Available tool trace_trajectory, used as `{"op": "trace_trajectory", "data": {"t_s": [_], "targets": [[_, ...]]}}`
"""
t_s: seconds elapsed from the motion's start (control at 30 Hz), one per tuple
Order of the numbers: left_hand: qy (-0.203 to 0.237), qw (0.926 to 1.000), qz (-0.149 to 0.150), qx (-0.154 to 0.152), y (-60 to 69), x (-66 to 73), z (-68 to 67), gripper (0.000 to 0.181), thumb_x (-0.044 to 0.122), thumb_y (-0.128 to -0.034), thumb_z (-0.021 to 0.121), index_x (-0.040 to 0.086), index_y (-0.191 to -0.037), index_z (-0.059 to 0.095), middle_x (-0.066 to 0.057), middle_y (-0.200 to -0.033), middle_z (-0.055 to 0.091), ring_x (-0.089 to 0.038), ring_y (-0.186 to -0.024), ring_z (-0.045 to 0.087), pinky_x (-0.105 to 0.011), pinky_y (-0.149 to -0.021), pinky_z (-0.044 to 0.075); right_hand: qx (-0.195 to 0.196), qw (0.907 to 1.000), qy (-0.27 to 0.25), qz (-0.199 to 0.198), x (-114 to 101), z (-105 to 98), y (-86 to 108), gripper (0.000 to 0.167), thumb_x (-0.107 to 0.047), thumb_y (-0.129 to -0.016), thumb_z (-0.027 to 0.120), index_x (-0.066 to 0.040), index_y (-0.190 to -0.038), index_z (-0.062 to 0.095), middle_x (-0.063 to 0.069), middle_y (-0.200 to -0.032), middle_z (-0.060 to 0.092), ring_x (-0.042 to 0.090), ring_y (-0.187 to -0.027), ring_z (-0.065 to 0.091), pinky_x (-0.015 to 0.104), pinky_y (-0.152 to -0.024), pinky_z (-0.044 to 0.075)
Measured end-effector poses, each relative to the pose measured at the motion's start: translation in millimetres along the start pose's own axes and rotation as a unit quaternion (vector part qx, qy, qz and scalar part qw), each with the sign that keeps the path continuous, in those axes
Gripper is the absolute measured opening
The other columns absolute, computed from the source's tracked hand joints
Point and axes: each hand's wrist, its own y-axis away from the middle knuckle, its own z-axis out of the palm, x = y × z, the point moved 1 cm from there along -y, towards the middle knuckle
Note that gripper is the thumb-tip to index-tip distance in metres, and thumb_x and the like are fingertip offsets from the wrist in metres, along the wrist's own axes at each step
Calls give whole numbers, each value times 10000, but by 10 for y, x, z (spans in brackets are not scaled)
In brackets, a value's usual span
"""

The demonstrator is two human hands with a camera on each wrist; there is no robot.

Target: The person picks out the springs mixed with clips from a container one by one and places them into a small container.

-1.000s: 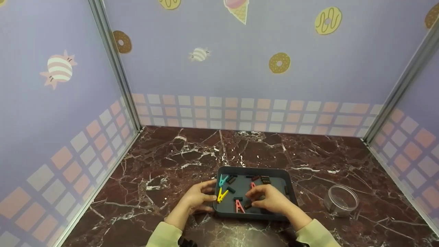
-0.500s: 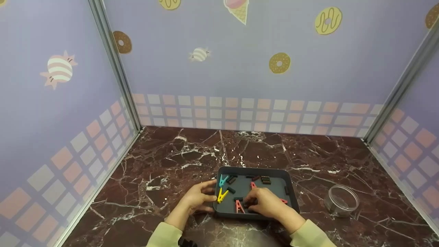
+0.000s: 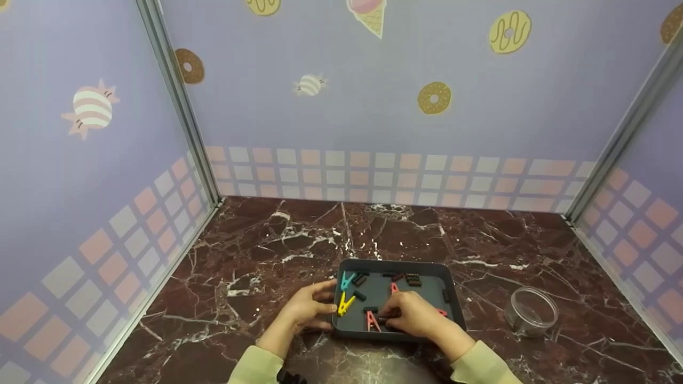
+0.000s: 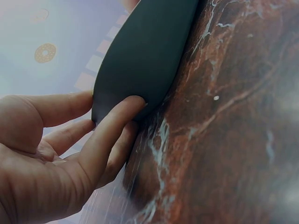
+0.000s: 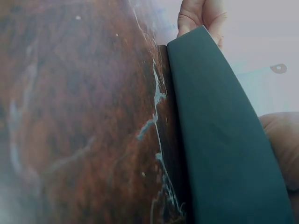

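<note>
The left hand (image 3: 304, 307) is holding the left side of the tray (image 3: 395, 337) on the worktop (image 3: 256, 245); inside, the right hand (image 3: 416, 316) is pinching a dark cylinder (image 3: 381, 321) beside a red clip (image 3: 370, 317).

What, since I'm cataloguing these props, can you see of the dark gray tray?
The dark gray tray is a shallow rectangle with rounded corners, raised walls and a smooth, matte, plastic-looking surface. It rests open side up on the marbled tabletop, in front of the person. Clothespins and small dark cylinders lie inside. The left hand touches its left side; the right hand is over its interior, hiding part of it.
</note>
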Motion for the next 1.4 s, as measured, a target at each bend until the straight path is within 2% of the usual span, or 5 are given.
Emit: {"op": "trace_trajectory", "data": {"t_s": [0.27, 0.63, 1.07, 1.27, 1.4], "targets": [[-10, 10000, 9, -5, 3, -11, -9, 698, -42, -944, 671, 32, -1578, 389, -317, -1470, 510, -320, -1098, 698, -498, -730, 648, -97, 9974, -702, 157, 38, -40, 33, 114, -85, -871, 807, -127, -977, 815, 22, -944, 740, 84, -841, 686, 224, -739, 586], [-23, 10000, 0, 31, -5, -20, -1, 697, -41, -948, 666, 35, -1581, 383, -326, -1486, 485, -341, -1129, 690, -504, -727, 647, -258, 9867, -1504, 564, 55, -146, 71, 119, -173, -909, 792, -187, -1025, 812, 6, -1021, 755, 53, -891, 696, 222, -793, 592], [37, 10000, 5, -16, -8, -23, 2, 695, -46, -947, 662, 27, -1579, 383, -329, -1484, 489, -349, -1135, 689, -505, -731, 647, -57, 9767, -2092, 476, 145, -315, 172, 157, -122, -895, 796, -93, -1049, 806, 129, -1056, 770, 67, -933, 719, 228, -792, 595], [-21, 10000, -16, 18, -10, -14, 2, 685, -39, -952, 660, 40, -1578, 394, -313, -1473, 509, -338, -1121, 698, -488, -727, 650, 59, 9751, -2200, 291, 212, -434, 265, 176, -33, -885, 782, -7, -1059, 788, 200, -1047, 758, 48, -938, 719, 210, -795, 588], [-69, 10000, -43, 55, -11, -10, 2, 681, -30, -952, 666, 54, -1576, 406, -298, -1470, 518, -314, -1107, 700, -469, -714, 651, 173, 9751, -2197, 254, 253, -525, 365, 187, -10, -888, 765, -10, -1074, 787, 196, -1047, 758, 28, -954, 722, 212, -816, 591]]}}
